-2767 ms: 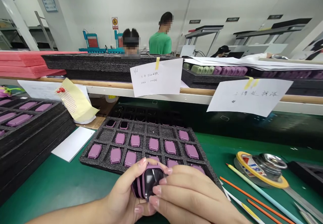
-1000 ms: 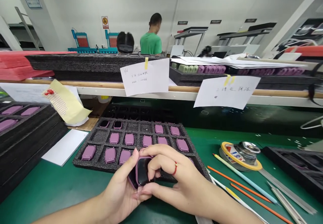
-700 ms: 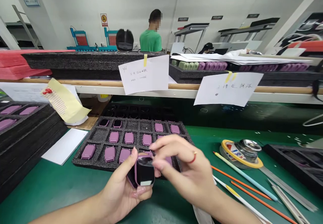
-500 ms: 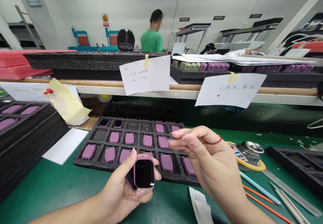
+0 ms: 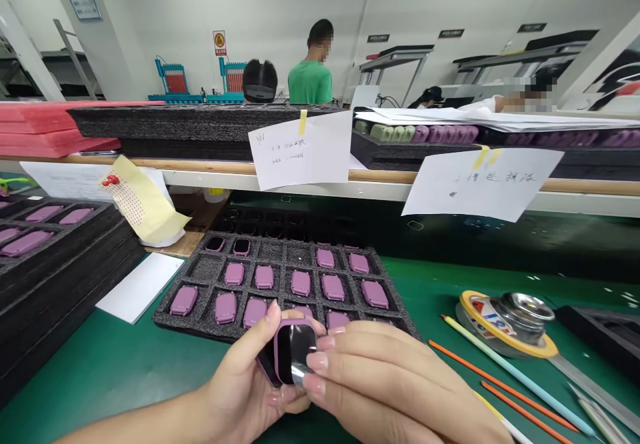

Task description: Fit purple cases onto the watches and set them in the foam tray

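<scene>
My left hand [image 5: 250, 377] is closed around a purple smartwatch body [image 5: 285, 354], its black screen facing me. A second dark-faced body with a purple edge [image 5: 267, 364] shows behind it in the same grip. My right hand [image 5: 370, 377] is at the watch's right side, fingers together, thumb hidden. At its fingertips a clear glossy film [image 5: 304, 351] lies over the right part of the screen, catching light along its lower end. Just beyond both hands is a black foam tray [image 5: 195, 267] with purple watch bodies [image 5: 300, 284] in its compartments, most of them back up.
Foam trays [image 5: 75, 284] are stacked at left beside white paper [image 5: 140, 287]. At right lie a tape roll [image 5: 505, 324], a light blue stick [image 5: 520, 371], orange sticks [image 5: 500, 384] and tweezers [image 5: 600, 411]. A shelf [image 5: 380, 187] with hanging notes crosses behind; people are beyond.
My right hand has come down and left from above the tray to the watch's screen. The glossy film now shows at its fingertips. The view has shifted slightly; my left hand keeps its grip.
</scene>
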The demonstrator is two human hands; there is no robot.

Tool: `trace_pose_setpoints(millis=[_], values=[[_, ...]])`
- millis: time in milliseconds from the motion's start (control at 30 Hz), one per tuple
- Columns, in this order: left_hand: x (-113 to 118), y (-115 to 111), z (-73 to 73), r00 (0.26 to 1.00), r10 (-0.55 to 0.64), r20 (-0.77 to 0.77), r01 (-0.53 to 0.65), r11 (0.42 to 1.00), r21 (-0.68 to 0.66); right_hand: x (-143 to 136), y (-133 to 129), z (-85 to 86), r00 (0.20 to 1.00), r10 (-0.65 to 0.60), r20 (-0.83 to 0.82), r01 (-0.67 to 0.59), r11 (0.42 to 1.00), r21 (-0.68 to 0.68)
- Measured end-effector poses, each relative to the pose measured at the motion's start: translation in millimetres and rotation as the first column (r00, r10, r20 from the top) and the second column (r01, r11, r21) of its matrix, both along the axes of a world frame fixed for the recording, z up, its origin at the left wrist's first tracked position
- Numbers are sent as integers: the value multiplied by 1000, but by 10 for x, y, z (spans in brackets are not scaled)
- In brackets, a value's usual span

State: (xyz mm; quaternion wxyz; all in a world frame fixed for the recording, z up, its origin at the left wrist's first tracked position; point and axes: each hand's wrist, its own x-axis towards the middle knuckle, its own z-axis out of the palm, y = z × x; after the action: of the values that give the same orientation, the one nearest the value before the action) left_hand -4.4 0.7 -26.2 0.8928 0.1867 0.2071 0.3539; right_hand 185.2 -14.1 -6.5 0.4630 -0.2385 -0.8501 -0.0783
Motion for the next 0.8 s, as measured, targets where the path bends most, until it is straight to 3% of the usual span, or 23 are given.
trace_pose_setpoints(millis=[100,267,367,433,500,600,667,800], values=[[-1,0,3,1000,7,-23,-8,999,-37,-115,42,-64,994,82,-65,-74,991,113],[2,-11,-35,997,35,-75,-39,997,-62,-151,67,-93,992,107,-65,-106,994,21],[24,-24,-50,992,76,-105,-77,997,-6,-146,55,-102,998,51,-24,-51,999,18],[43,-34,-55,990,74,-123,-65,995,76,-160,42,-111,1000,-2,-8,2,999,-47],[57,-43,-58,984,86,-158,-63,987,149,-179,28,-118,1000,-16,-14,13,979,-204],[58,-42,-54,976,100,-195,-67,983,169,-190,28,-106,991,43,-130,-95,901,-424],[44,-33,-42,982,63,-179,-42,992,119,-177,45,-79,976,74,-205,-163,871,-463],[4,-24,-2,982,27,-187,-8,995,101,-143,91,-34,972,115,-204,-194,884,-425]])
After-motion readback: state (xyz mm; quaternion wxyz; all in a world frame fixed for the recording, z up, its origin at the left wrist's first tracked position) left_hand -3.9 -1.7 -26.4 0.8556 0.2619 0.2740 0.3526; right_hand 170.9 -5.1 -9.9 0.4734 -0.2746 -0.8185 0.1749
